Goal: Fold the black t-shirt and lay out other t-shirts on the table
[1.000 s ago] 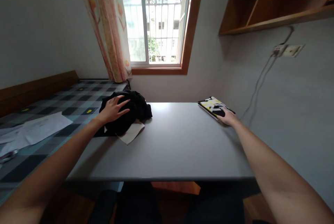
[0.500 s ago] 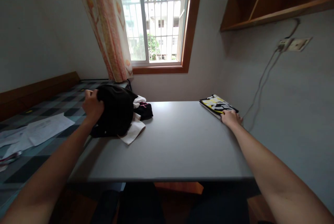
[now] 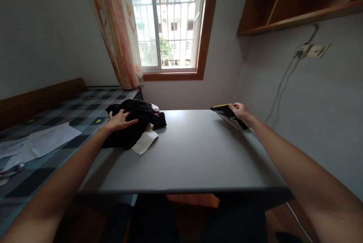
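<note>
A heap of black cloth (image 3: 133,109) lies at the left end of the grey table (image 3: 184,163). My left hand (image 3: 120,120) rests on it with fingers spread. A cream cloth piece (image 3: 145,141) and a small black cloth with pink marks (image 3: 160,119) stick out at the heap's right side. At the table's right side, my right hand (image 3: 240,110) pinches the top edge of a flat black item with a yellow edge (image 3: 227,113), which is tilted up. Its underside is mostly hidden.
Left of the table is a bed with a checked cover (image 3: 70,107) and white papers (image 3: 49,139). A window (image 3: 170,27) and curtain (image 3: 121,35) are behind. Wooden shelves (image 3: 283,20) and a socket with cables (image 3: 314,50) are on the right wall.
My left hand has moved right and opened on top of the black cloth, which sank lower. My right hand has lifted the patterned flat item's near side, tilting it up and leftward.
</note>
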Motion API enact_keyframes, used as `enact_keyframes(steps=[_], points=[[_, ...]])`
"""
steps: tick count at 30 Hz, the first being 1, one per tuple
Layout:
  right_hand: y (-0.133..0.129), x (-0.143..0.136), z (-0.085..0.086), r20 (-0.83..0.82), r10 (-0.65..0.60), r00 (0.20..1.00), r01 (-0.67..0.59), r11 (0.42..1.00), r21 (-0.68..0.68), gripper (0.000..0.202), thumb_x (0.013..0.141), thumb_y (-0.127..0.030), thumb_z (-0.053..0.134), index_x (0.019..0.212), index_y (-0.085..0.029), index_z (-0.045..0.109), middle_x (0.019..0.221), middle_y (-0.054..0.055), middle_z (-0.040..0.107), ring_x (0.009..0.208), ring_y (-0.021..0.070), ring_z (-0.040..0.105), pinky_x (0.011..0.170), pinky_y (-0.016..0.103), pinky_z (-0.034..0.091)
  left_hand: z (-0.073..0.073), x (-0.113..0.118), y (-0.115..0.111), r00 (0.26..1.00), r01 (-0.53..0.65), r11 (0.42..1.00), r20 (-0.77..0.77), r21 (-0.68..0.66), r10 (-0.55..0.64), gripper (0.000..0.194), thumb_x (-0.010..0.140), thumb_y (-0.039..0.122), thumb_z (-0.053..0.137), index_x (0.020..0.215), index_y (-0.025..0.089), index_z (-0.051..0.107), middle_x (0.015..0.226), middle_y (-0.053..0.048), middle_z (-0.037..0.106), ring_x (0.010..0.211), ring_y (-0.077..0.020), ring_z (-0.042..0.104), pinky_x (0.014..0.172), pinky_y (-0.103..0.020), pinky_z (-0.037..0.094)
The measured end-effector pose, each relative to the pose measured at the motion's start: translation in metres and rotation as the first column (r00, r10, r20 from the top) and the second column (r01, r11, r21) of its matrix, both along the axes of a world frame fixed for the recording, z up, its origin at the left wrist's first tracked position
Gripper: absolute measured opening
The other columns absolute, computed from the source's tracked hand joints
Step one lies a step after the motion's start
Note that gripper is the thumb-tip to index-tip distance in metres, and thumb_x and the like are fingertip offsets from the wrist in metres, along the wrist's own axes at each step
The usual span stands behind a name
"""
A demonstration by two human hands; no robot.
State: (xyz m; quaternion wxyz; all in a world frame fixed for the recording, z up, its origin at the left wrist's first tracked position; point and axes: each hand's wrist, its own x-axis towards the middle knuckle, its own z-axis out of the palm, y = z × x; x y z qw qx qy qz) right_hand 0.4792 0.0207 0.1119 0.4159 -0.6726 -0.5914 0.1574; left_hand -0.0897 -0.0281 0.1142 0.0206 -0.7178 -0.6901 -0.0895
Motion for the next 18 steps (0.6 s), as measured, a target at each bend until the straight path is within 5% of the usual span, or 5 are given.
enact_keyframes(steps=[6, 9, 12, 15, 18], points=[[-0.014, -0.057, 0.036, -0.425, 0.195, 0.884, -0.178, 0.981, 0.081, 0.029, 0.083, -0.049, 0.054, 0.074, -0.022, 0.048, 0.062, -0.002, 0.052, 0.055, 0.0125, 0.050, 0.051, 0.023, 0.043, 0.017, 0.027, -0.024, 0.980, -0.169, 0.790, 0.187, 0.589, 0.070, 0.047, 0.093, 0.049, 0.040, 0.098, 0.016, 0.072, 0.132, -0.020, 0.050, 0.131, -0.0394, 0.034, 0.106, -0.064, 0.019], [-0.025, -0.095, 0.052, -0.601, 0.276, 0.750, -0.247, 0.960, 0.133, 0.027, 0.083, -0.045, 0.056, 0.074, -0.021, 0.048, 0.061, -0.002, 0.052, 0.054, 0.0120, 0.051, 0.053, 0.024, 0.045, 0.015, 0.058, -0.029, 0.904, 0.134, 0.895, 0.318, 0.425, -0.286, 0.037, 0.091, 0.046, 0.049, 0.096, 0.018, 0.072, 0.115, -0.015, 0.061, 0.115, -0.0327, 0.051, 0.102, -0.053, 0.034], [-0.041, -0.135, 0.061, -0.640, 0.366, 0.676, -0.354, 0.923, 0.155, 0.034, 0.080, -0.052, 0.062, 0.075, -0.021, 0.050, 0.063, -0.001, 0.056, 0.057, 0.0140, 0.054, 0.056, 0.027, 0.048, 0.007, 0.099, -0.033, 0.541, 0.495, 0.854, 0.713, 0.159, -0.446, 0.035, 0.083, 0.045, 0.062, 0.107, 0.020, 0.070, 0.104, -0.011, 0.069, 0.095, -0.0264, 0.063, 0.091, -0.041, 0.044], [-0.059, -0.171, 0.063, -0.583, 0.480, 0.656, -0.482, 0.860, 0.166, 0.045, 0.071, -0.063, 0.069, 0.073, -0.021, 0.052, 0.061, -0.003, 0.056, 0.055, 0.0128, 0.052, 0.054, 0.027, 0.046, 0.000, 0.142, -0.039, 0.112, 0.622, 0.773, 0.963, 0.125, -0.246, 0.048, 0.075, 0.042, 0.074, 0.117, 0.020, 0.066, 0.110, -0.013, 0.069, 0.096, -0.0260, 0.066, 0.087, -0.037, 0.046], [-0.075, -0.198, 0.062, -0.519, 0.590, 0.618, -0.590, 0.785, 0.191, 0.050, 0.062, -0.065, 0.074, 0.067, -0.020, 0.052, 0.059, -0.005, 0.054, 0.054, 0.0101, 0.048, 0.052, 0.024, 0.041, -0.002, 0.175, -0.041, -0.102, 0.665, 0.740, 0.994, 0.100, -0.043, 0.053, 0.076, 0.048, 0.073, 0.122, 0.023, 0.062, 0.113, -0.014, 0.068, 0.096, -0.0262, 0.067, 0.082, -0.037, 0.049]])
